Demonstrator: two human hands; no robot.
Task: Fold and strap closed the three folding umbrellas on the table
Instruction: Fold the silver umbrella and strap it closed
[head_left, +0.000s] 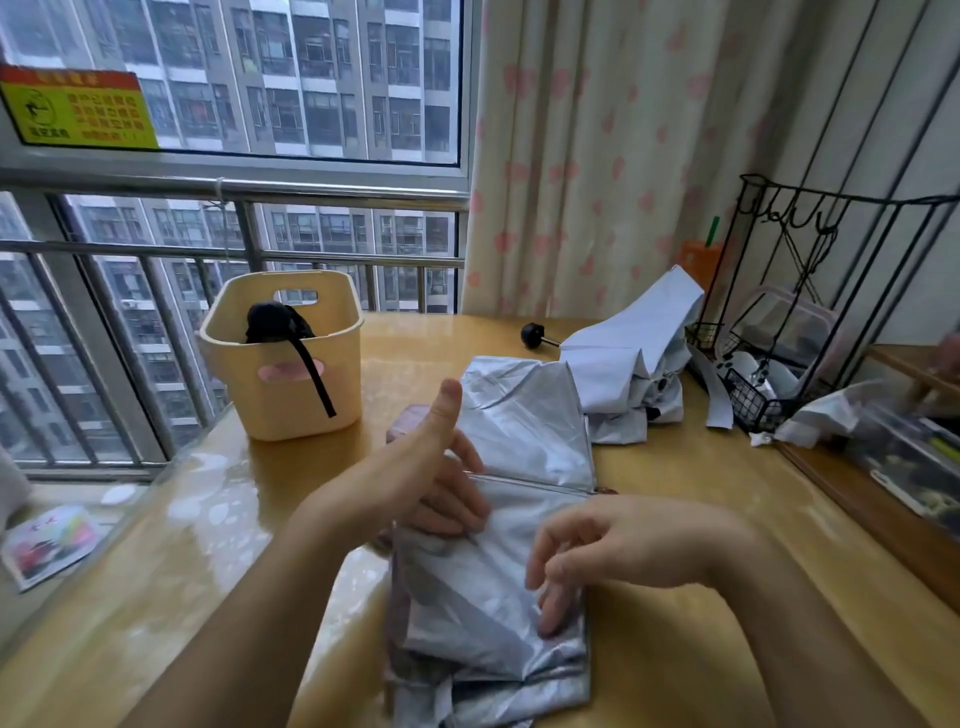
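A silver umbrella with a purple underside lies collapsed but loose in the middle of the wooden table. My left hand grips its folds at the middle, thumb raised. My right hand pinches and presses a fabric panel lower down. A white umbrella with a black knob handle lies unfolded at the back right. A black umbrella stands in a cream basket, its strap hanging over the rim.
A black wire rack with containers stands at the right edge, with crumpled plastic and boxes beside it. A window railing runs along the left, a curtain hangs behind. A card lies on the sill at left.
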